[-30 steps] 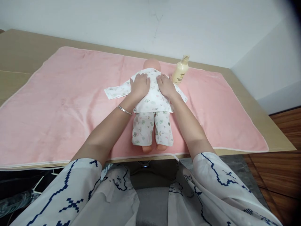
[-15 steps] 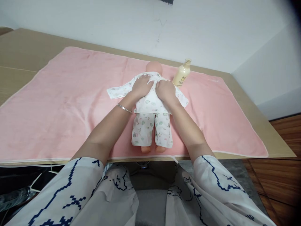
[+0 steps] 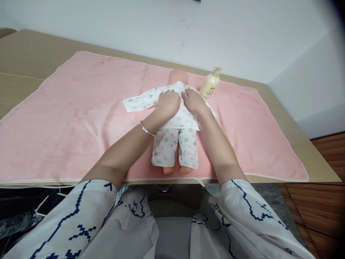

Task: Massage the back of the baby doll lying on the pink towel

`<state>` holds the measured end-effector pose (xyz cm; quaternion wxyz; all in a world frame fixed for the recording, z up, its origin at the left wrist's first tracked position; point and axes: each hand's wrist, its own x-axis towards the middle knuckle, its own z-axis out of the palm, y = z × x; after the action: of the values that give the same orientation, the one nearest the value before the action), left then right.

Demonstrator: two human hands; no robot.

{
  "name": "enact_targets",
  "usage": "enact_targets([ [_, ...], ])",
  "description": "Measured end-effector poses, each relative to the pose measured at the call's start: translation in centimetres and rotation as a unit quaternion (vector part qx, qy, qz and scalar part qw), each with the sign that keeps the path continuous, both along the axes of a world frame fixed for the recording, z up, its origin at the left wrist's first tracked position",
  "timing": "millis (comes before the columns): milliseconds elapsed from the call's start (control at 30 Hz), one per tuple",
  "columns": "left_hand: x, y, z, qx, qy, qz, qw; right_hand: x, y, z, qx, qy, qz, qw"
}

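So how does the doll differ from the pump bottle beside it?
The doll lies stretched out; the pump bottle stands. The doll wears patterned white clothes, while the pump bottle is pale yellow. The doll is larger than the pump bottle. Both are on the pink blanket.

My left hand (image 3: 169, 102), laid flat with fingers extended on the doll (image 3: 178, 121) half a second ago, has now curled its fingers under and shifted slightly toward 4 o'clock. My right hand (image 3: 193, 100), bunched half a second ago, has opened out, its fingers now reaching toward 11 o'clock.
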<state>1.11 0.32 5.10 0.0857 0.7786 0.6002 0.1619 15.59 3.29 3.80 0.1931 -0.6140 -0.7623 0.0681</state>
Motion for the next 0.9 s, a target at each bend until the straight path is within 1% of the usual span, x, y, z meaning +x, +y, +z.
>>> enact_targets([
  [100,-0.5,0.4,-0.2,0.007,-0.016,-0.015,1.000,0.1,0.2,-0.4,0.008,0.017,0.008,1.000],
  [233,-1.3,1.8,-1.2,0.009,-0.052,-0.016,0.998,-0.7,-0.5,0.0,0.013,-0.019,-0.016,1.000],
  [300,-1.6,2.7,-1.7,0.001,-0.062,-0.010,0.998,-1.3,-1.1,0.3,0.006,-0.040,-0.030,0.999],
  [367,-1.9,3.5,-2.1,-0.013,-0.070,-0.007,0.997,-1.9,-1.6,0.4,0.002,-0.046,-0.030,0.998],
  [467,-2.2,4.2,-2.2,-0.038,-0.077,-0.011,0.996,-2.3,-1.8,0.4,0.001,-0.044,-0.026,0.999],
  [567,-2.2,3.7,-1.8,-0.045,-0.066,-0.026,0.996,-1.8,-1.1,0.5,-0.001,-0.040,-0.012,0.999],
  [633,-1.8,2.8,-1.3,-0.036,-0.053,-0.033,0.997,-1.0,-0.3,0.3,-0.002,-0.017,0.013,1.000],
  [733,-1.1,1.4,-0.8,-0.022,-0.037,-0.027,0.999,0.3,1.1,-0.4,-0.014,0.027,0.043,0.999],
  [800,-0.9,1.0,-0.6,-0.023,-0.034,-0.020,0.999,0.7,1.5,-0.8,-0.012,0.040,0.043,0.998],
  [900,-1.1,1.8,-1.0,-0.023,-0.055,-0.020,0.998,-0.3,0.7,-0.9,0.012,0.030,0.015,0.999],
])
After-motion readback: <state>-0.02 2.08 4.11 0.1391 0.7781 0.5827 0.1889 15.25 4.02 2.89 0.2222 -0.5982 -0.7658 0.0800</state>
